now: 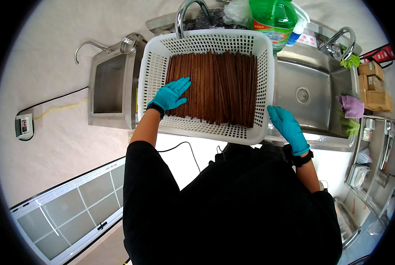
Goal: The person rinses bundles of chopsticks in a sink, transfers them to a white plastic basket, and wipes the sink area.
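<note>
A white plastic basket (205, 132) with slotted walls stands in front of me over the sink unit. Inside it lie many dark brown chopsticks (214, 87), side by side in a broad layer and pointing away from me. My left hand (171, 94), in a teal glove, reaches over the near left wall. Its palm faces down on the left end of the chopsticks, fingers extended and thumb apart. At the basket's right rim is my right hand (286, 127), gloved alike, with its fingertips against the outer edge. Whether those fingers grip the rim is unclear.
A curved chrome faucet (181, 20) arches over the basket's far rim. Behind its right corner stand a green detergent bottle (273, 23) and a spray bottle (296, 31). To the right is a steel sink basin (303, 79) with a purple cloth (351, 106) over its edge.
</note>
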### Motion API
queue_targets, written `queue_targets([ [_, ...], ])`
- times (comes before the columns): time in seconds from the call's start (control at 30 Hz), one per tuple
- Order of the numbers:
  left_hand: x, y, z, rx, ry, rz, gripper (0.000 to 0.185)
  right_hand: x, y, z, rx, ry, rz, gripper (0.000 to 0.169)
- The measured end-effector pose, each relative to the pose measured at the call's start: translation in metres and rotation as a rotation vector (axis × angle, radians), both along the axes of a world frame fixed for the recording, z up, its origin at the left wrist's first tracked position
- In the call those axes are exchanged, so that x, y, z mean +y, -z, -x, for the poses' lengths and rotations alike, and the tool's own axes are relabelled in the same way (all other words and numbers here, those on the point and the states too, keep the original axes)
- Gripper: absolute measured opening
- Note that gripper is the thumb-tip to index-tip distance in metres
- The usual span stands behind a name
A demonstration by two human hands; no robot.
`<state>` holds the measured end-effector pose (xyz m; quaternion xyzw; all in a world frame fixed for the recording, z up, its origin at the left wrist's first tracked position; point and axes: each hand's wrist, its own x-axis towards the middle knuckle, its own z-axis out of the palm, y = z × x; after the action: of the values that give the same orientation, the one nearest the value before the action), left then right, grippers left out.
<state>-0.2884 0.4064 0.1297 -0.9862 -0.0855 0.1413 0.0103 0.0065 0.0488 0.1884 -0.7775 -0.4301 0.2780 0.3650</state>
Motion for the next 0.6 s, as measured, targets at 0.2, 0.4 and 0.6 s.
queue_targets([
  [0.2,0.017,-0.013,0.017,0.008,0.032,-0.083,0.063,-0.001,0.004,0.003,-0.014,0.005,-0.036,0.033],
  [0.4,0.007,-0.011,0.011,0.026,-0.022,-0.021,0.066,-0.002,0.017,0.002,-0.037,0.006,-0.044,0.035],
  [0.6,0.024,-0.008,0.039,0.138,-0.101,-0.112,0.069,-0.002,0.017,0.004,-0.063,0.012,-0.064,0.035],
])
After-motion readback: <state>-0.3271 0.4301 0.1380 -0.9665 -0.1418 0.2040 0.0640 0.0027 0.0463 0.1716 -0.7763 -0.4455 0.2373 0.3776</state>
